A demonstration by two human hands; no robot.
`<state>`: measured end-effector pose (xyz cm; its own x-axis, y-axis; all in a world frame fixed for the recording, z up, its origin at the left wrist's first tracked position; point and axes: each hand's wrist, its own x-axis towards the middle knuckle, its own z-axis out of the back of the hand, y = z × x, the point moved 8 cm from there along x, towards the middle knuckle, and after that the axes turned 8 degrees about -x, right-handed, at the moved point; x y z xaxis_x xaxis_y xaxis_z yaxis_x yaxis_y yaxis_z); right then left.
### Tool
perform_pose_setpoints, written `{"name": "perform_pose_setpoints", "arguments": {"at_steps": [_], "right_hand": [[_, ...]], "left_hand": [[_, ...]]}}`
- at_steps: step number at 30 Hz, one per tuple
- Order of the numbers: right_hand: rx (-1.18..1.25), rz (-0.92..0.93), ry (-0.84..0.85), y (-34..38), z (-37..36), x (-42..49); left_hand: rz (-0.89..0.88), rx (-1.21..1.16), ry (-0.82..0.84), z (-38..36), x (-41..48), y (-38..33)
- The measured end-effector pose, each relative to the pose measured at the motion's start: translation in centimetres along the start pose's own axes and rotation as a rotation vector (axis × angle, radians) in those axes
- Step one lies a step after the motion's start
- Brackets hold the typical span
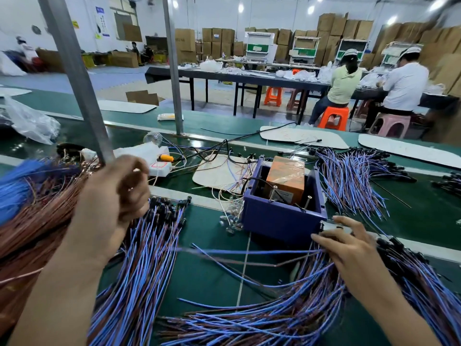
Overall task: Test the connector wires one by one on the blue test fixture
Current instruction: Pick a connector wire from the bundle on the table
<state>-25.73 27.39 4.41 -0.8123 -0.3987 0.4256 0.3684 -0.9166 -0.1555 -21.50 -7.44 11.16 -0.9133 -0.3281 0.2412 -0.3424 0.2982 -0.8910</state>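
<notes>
The blue test fixture (282,218) (open-topped box, orange block (287,181) inside) sits on the green belt (207,228). Your right hand (349,248) rests spread-fingered on blue-brown connector wires (311,308) beside it. Your left hand (117,193) is curled and blurred, grip unclear.

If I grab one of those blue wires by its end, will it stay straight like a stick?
Probably not: the blue wires lie in curves on the green belt, so one would likely flop. Being so thin, it is probably very light. Its black connector end might dangle lowest.
</notes>
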Motion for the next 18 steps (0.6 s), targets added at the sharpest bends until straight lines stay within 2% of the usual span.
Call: {"name": "perform_pose_setpoints", "arguments": {"at_steps": [3,9,12,13,15,18], "right_hand": [[-0.005,-0.046,0.008,-0.6,-2.4,-0.3],[0.161,-0.130,0.044,0.8,-3.3,-0.9],[0.244,-0.144,0.036,1.7,-2.9,-1.1],[0.271,-0.157,0.049,1.9,-3.0,-1.3],[0.327,-0.195,0.075,1.8,-3.2,-1.9],[0.410,-0.291,0.097,1.4,-3.9,-2.8]], "left_hand": [[0.039,0.512,0.014,-0.2,1.1,2.9],[0.124,1.566,0.350,-1.5,5.5,14.4],[0.146,2.064,0.410,0.2,6.8,17.9],[0.140,2.129,0.393,0.7,7.2,18.3],[0.076,2.115,0.316,1.4,8.1,18.4],[-0.015,1.894,0.187,1.6,8.9,18.0]]}}
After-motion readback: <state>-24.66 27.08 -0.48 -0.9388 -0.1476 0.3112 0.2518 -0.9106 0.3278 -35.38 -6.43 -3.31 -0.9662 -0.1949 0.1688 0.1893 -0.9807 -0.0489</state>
